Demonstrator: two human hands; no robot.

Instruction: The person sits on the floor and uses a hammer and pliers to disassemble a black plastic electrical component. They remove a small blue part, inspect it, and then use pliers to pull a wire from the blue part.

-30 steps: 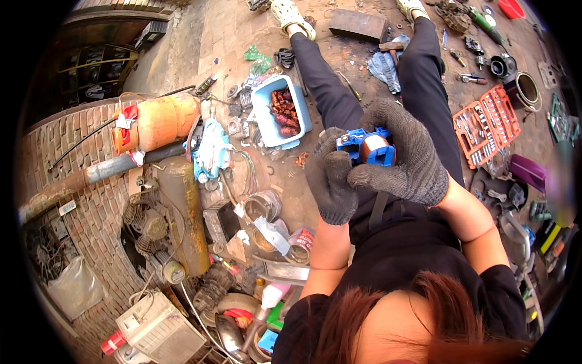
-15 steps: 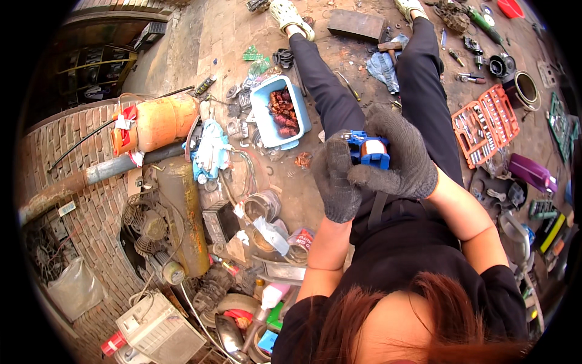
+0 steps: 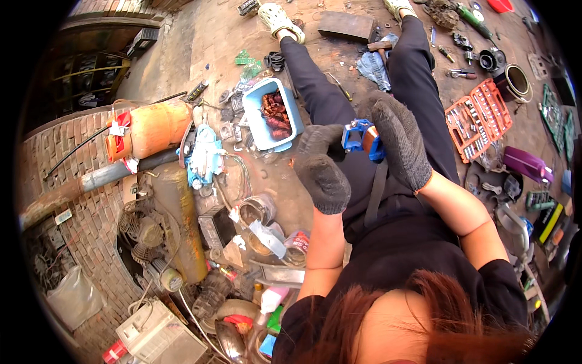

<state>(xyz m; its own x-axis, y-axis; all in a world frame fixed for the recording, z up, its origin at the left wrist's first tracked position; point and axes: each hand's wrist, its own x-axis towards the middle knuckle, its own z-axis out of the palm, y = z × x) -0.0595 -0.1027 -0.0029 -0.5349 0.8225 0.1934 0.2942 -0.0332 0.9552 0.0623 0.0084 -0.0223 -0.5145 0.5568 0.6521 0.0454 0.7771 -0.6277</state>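
A small blue plastic frame with a copper-coloured winding, like a coil on a bobbin (image 3: 370,141), is held up over my lap. My right hand (image 3: 401,145), in a dark grey knit glove, grips it from the right, fingers along its far side. My left hand (image 3: 322,173), gloved alike, is curled with its fingers at the coil's left end; the fingertips are partly hidden. The coil sits tilted between both hands, its winding facing up and right. Left of my leg stands a light blue basin (image 3: 249,110) with reddish-copper scraps (image 3: 277,115) in it.
An orange gas cylinder (image 3: 154,128) lies at left by a brick wall. Cans (image 3: 257,209) and loose parts clutter the near left. An orange socket-set case (image 3: 479,121) lies open at right, beside a purple bottle (image 3: 527,164). A metal block (image 3: 345,25) lies between my feet.
My left hand has moved left and turned, its fingers drawn away from the coil's middle. The coil has tilted in my right hand, so its winding shows from another side.
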